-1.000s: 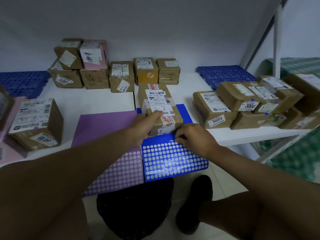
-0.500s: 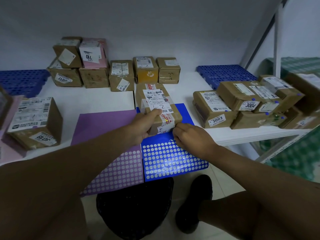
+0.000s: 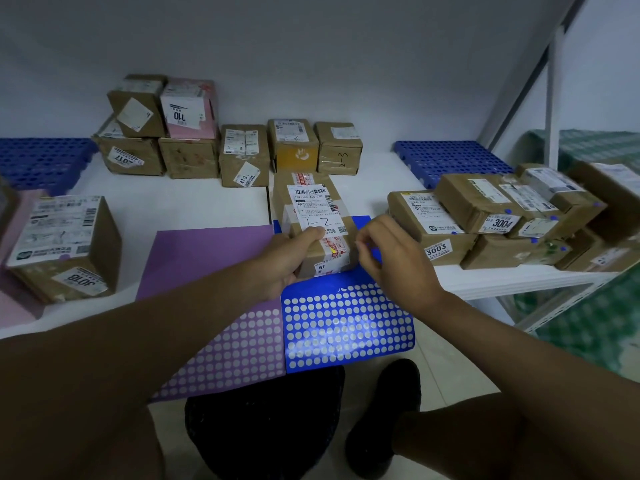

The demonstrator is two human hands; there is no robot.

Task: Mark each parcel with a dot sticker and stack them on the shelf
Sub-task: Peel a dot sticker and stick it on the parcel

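Observation:
A brown parcel with a white label marked "1-2" lies on the white shelf, partly over a blue dot sticker sheet. My left hand grips the parcel's near left corner, thumb on the label. My right hand hovers at the parcel's right side with thumb and forefinger pinched together; something small and blue, seemingly a dot sticker, shows at the fingertips. A purple sticker sheet lies to the left of the blue one.
Several parcels stand along the back wall. A pile with blue dots sits on the right. A large box stands at the left. Blue grid mats lie in both far corners. Below the shelf edge are my legs and a shoe.
My right hand has lifted off the blue sheet and moved up beside the parcel's right side, fingertips pinched. My left hand has kept its grip on the parcel.

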